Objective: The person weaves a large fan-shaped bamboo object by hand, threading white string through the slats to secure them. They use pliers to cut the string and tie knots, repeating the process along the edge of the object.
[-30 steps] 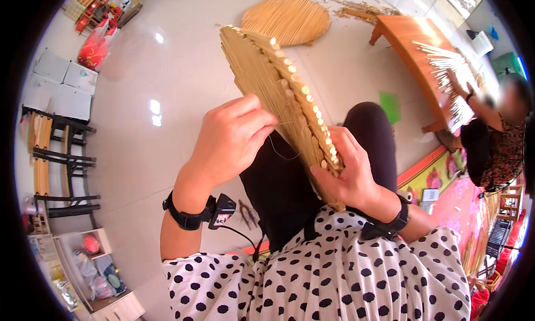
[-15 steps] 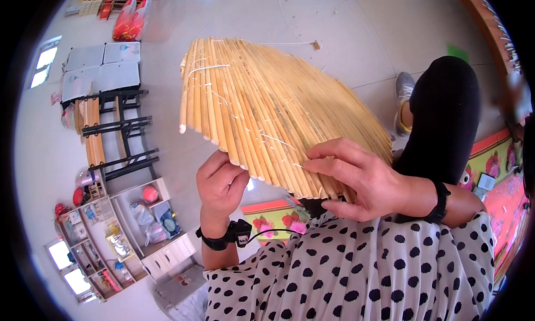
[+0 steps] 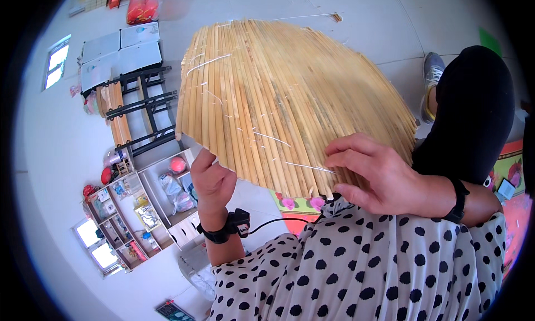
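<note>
A broad mat of thin straw-coloured sticks [image 3: 262, 109], bound side by side with white thread, is held up tilted before me. My left hand [image 3: 214, 182] grips its near left edge; the fingertips behind the sticks are hidden. My right hand [image 3: 390, 179] lies over the near right part, its fingers curled toward the thumb. A white thread [image 3: 306, 166] runs across the sticks to these fingers and seems pinched there. Another loose thread end [image 3: 209, 61] lies on the far left part. Short white stitches show between the sticks.
My bent leg in black [image 3: 473, 104] and a grey shoe [image 3: 433, 70] are at the right. A flowered mat [image 3: 515, 176] lies beside me. On the left are folded black-framed furniture [image 3: 147, 109], white boxes [image 3: 100, 54] and a shelf unit [image 3: 131, 209] full of goods.
The right hand has moved right along the sticks, and a longer stretch of white thread now shows beside its fingers. The stick mat has turned slightly and appears larger. The view has shifted.
</note>
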Action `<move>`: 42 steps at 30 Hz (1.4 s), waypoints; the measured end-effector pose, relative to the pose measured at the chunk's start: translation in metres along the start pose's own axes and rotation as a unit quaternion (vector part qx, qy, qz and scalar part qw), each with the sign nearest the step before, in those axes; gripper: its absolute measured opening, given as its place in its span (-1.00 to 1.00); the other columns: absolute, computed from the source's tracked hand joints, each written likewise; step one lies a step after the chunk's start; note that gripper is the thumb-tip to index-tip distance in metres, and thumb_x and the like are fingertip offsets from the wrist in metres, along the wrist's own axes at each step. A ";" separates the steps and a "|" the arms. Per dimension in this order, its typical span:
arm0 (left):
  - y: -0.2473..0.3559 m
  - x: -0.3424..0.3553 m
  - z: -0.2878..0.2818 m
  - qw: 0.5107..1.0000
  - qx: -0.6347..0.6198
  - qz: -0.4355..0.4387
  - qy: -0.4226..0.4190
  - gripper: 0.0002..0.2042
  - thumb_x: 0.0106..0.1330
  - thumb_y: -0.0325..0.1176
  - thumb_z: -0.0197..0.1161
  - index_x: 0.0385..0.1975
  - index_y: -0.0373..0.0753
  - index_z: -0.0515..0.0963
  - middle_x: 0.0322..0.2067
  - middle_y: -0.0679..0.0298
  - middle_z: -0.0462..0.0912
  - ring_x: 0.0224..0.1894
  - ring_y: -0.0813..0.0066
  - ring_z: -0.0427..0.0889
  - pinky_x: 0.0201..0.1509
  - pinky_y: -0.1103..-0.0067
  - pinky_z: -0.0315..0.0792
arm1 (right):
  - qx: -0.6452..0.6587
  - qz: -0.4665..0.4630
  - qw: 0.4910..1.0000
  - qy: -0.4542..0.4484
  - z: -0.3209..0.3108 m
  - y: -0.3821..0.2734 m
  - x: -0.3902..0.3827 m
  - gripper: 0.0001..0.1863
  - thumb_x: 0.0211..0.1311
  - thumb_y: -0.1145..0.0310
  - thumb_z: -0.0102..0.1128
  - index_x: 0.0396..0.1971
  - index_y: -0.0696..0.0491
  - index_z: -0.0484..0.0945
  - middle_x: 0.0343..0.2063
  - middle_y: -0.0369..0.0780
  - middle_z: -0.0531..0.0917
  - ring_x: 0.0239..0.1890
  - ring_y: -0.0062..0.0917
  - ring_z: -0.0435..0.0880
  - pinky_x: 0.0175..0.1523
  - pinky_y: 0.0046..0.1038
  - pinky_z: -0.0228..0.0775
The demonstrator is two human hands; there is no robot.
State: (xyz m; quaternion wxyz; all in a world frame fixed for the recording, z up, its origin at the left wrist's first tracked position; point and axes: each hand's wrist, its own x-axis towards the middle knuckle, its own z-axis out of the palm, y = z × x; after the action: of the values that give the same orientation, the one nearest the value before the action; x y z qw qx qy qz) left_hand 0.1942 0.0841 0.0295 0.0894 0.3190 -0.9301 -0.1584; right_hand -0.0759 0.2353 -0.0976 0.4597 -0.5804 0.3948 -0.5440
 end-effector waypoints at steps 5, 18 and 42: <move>0.002 0.005 -0.007 0.999 0.013 0.017 -0.043 -0.78 0.05 -0.60 0.30 -0.27 -0.32 0.71 -0.13 0.01 0.70 -0.16 0.09 0.71 -0.10 0.45 0.52 | -0.008 0.007 1.000 -0.002 -0.001 -0.002 0.001 -0.66 0.13 0.41 0.31 -0.10 0.23 0.55 -0.03 0.00 0.57 -0.02 -0.11 0.62 0.07 -0.25 0.52; -0.012 0.016 -0.019 0.986 -0.005 0.058 -0.155 -0.75 0.08 -0.59 0.22 -0.24 -0.34 0.71 -0.15 0.04 0.72 -0.17 0.07 0.72 -0.04 0.39 0.55 | -0.032 -0.020 0.999 -0.008 0.002 -0.004 0.020 -0.64 0.31 0.30 0.26 -0.01 0.22 0.57 0.01 -0.03 0.58 0.00 -0.16 0.62 0.09 -0.28 0.53; -0.008 0.011 0.002 0.992 -0.033 0.089 -0.082 -0.71 0.10 -0.54 0.34 -0.13 -0.32 0.71 -0.08 0.11 0.71 -0.04 0.10 0.68 0.09 0.40 0.50 | -0.009 -0.080 0.997 0.014 0.031 0.011 0.042 -0.18 -0.09 -0.02 0.61 0.14 0.16 0.56 0.20 -0.06 0.49 0.19 -0.16 0.45 0.27 -0.16 0.32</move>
State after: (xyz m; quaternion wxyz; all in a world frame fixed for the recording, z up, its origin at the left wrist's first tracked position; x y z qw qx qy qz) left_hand 0.1893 0.0717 0.0252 0.0365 0.2175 -0.9534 -0.2058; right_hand -0.0409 0.1952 -0.0961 0.4041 -0.6062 0.3584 -0.5838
